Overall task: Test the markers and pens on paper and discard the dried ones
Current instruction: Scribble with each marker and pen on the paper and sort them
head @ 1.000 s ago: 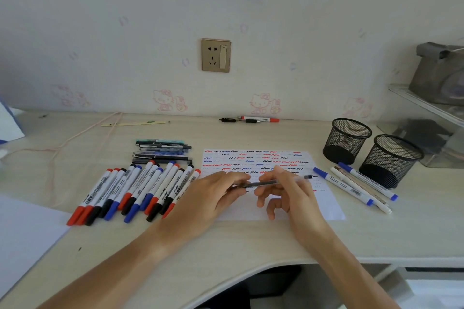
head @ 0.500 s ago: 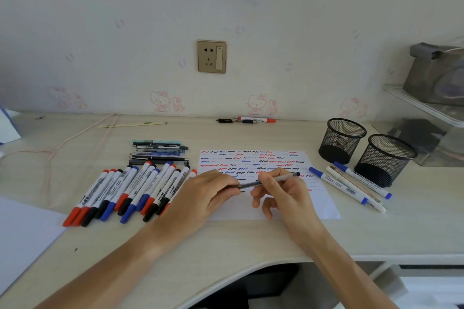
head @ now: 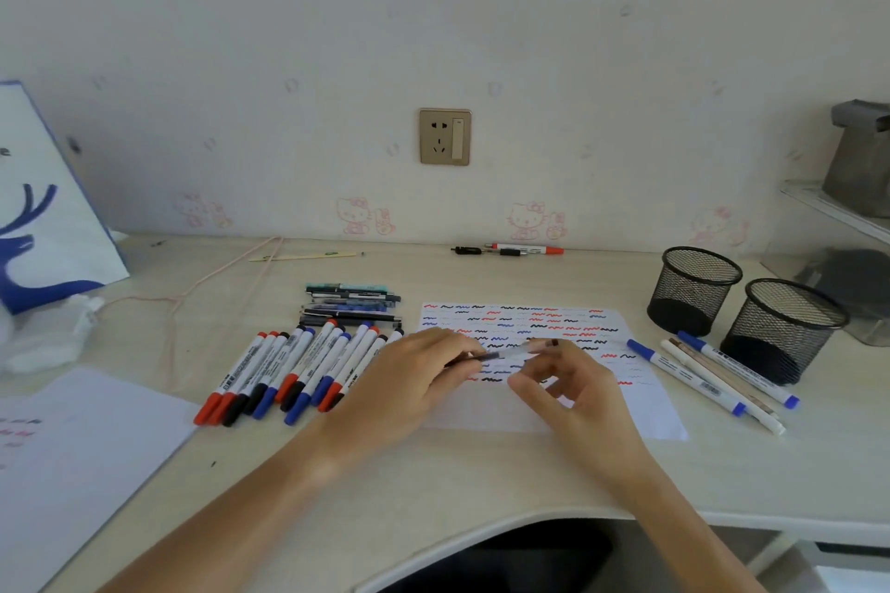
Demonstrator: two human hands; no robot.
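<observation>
Fingers [head: 462, 359] of the left hand [head: 409, 380] curl round the dark end of a slim clear-barrelled pen [head: 505, 353], gripping it just above the white sheet of test paper covered in red, blue and black squiggles [head: 645, 409]. At the pen's other end the right hand [head: 578, 385] pinches it between thumb and forefinger, its remaining fingers loosely spread; this part is blurred. The pen lies nearly level over the middle of the paper, which sits at the centre of the pale wooden desk [head: 433, 486].

Left of the paper, a fanned row of white markers with red, blue and black caps [head: 289, 371] lies on the desk, with a small stack of dark pens [head: 351, 303] just behind it. Right of the paper lie several white markers with blue caps [head: 713, 380], beside two black wire-mesh pen cups [head: 744, 308] near the desk's right edge. By the desk's back edge lie a red-capped marker and a black pen [head: 510, 249]. Another white sheet [head: 86, 448] covers the front left corner.
</observation>
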